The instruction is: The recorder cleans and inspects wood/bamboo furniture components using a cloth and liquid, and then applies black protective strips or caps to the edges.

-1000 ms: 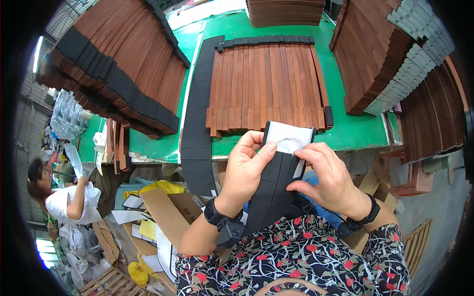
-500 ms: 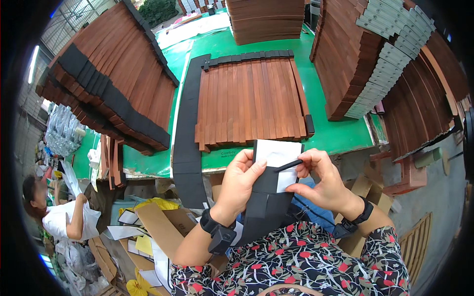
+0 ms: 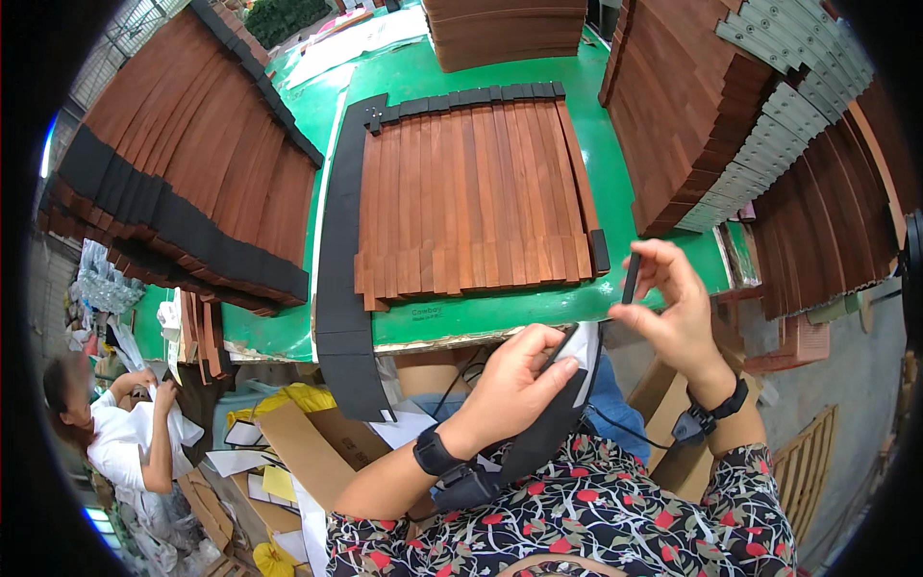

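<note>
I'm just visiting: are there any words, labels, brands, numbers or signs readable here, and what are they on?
Green tabletop, near edge: small dark print; upper line legible but not copied out here, lower line too small to read.
Cardboard box: dark marks inside, too blurred to read.
Black strip in the right hand: no lettering visible.

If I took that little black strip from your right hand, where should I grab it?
Probably grip its middle, coming from the left. The little black strip stands nearly upright in the right hand, with fingertips by its top and the thumb by its bottom, and its left edge is uncovered.
</note>
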